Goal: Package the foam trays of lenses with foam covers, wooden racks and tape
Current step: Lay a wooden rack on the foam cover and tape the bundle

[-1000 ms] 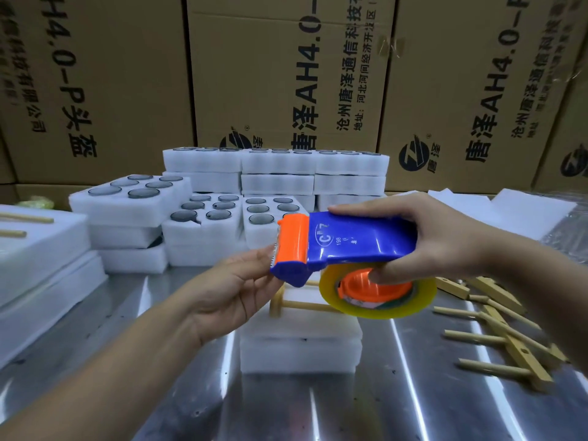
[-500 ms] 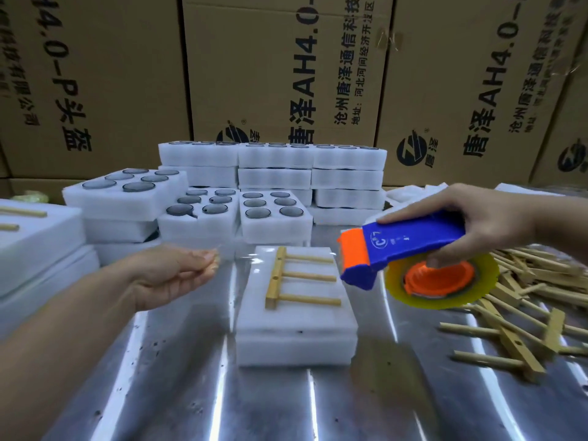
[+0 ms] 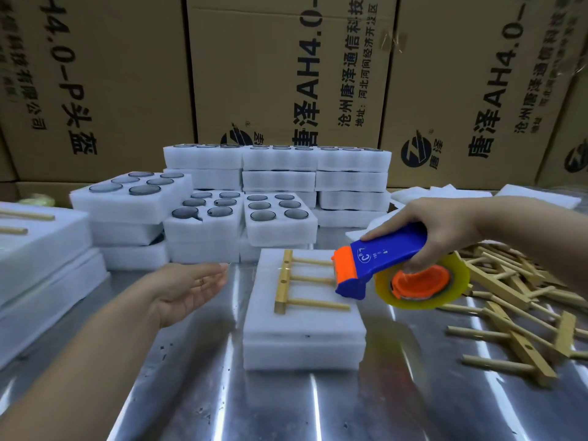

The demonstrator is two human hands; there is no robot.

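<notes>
White foam made the stack in the middle of the steel table [image 3: 318,409]: a cover [image 3: 305,326] lay flat on a tray [image 3: 302,354], and a wooden rack [image 3: 284,281] lay on the cover, its three pegs pointing right. The right hand [image 3: 445,230] gripped the blue dispenser [image 3: 391,253], fingers curled round its handle and the index finger stretched along the top. Its orange head hung at the pegs' right ends, touching or just above them; I could not tell which. The yellowish tape roll [image 3: 423,302] sat beneath that hand. The left hand [image 3: 187,291] hovered left of the stack, palm turned right, fingers straight and close together; whether a tape end clung to the fingertips I could not tell. Open trays of lenses [image 3: 280,214] stood stacked behind, before cardboard boxes [image 3: 286,74]. Loose racks [image 3: 525,316] lay piled at the right.
</notes>
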